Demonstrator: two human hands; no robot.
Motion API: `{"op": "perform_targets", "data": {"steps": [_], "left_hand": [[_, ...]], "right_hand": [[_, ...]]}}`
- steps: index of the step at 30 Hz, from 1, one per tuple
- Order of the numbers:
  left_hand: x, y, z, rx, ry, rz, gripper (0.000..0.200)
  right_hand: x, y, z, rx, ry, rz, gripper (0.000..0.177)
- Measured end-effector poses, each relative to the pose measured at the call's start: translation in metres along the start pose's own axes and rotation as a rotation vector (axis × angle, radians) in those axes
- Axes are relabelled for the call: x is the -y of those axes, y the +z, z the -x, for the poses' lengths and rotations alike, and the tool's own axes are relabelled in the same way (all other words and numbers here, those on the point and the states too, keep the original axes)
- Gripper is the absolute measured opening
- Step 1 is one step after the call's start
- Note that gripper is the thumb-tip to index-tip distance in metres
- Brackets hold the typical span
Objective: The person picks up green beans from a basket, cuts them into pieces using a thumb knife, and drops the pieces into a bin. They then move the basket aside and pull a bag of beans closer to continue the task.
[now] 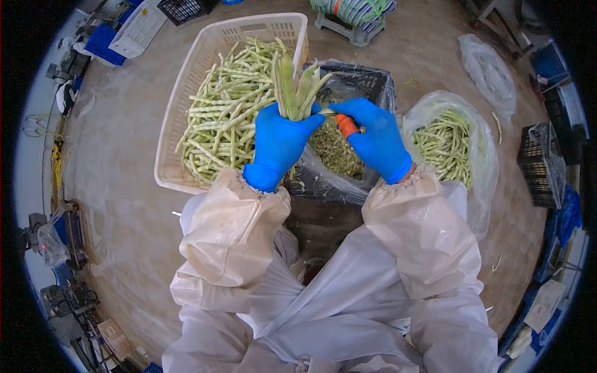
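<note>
My left hand (275, 143), in a blue glove, is closed round a bunch of pale green bean pods (294, 87) that stand upright above its fingers. Close by on the right, my right hand (379, 140), also gloved in blue, is closed on what looks like a small knife with an orange handle (346, 126). Its thin tip points left toward the bunch, and the glove partly hides it. Both hands are above a dark crate lined with plastic (385, 84), which holds green bean trimmings (339, 152).
A white crate (171, 124) full of long bean pods stands to the left. On the right, a clear plastic bag (485, 168) holds trimmed beans (444, 143). Another plastic bag (488, 71) lies beyond it. A black crate (541, 165) is farther right, and a low stool (354, 34) bears a bundle.
</note>
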State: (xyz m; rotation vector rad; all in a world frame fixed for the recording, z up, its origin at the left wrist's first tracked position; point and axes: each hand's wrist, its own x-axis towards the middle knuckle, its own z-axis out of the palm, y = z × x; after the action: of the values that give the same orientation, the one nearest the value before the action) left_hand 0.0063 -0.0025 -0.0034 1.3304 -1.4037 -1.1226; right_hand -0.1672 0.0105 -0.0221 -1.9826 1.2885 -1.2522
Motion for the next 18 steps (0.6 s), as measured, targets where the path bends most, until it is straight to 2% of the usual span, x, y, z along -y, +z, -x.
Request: {"op": "perform_targets", "data": {"steps": [4, 7, 10, 13, 16, 18], "left_hand": [[-0.008, 0.005, 0.005, 0.055, -0.124, 0.164, 0.021], [-0.009, 0.0, 0.0, 0.147, -0.224, 0.341, 0.022], [-0.007, 0.0, 0.001, 0.184, -0.379, 0.386, 0.026], [-0.005, 0.001, 0.002, 0.239, -0.448, 0.637, 0.03], [-0.004, -0.002, 0.0, 0.269, -0.443, 0.699, 0.032], [-0.001, -0.004, -0.002, 0.287, -0.457, 0.791, 0.032]], "right_hand": [[0.002, 0.004, 0.003, -0.097, 0.086, -0.001, 0.017], [0.012, 0.001, 0.001, -0.077, 0.434, -0.391, 0.015], [0.024, -0.013, -0.008, -0.114, 0.558, -0.605, 0.015], [0.021, -0.016, -0.012, -0.099, 0.592, -0.791, 0.017], [0.012, -0.015, -0.014, -0.024, 0.555, -0.804, 0.018], [0.011, -0.013, -0.011, 0.095, 0.508, -0.667, 0.017]]}}
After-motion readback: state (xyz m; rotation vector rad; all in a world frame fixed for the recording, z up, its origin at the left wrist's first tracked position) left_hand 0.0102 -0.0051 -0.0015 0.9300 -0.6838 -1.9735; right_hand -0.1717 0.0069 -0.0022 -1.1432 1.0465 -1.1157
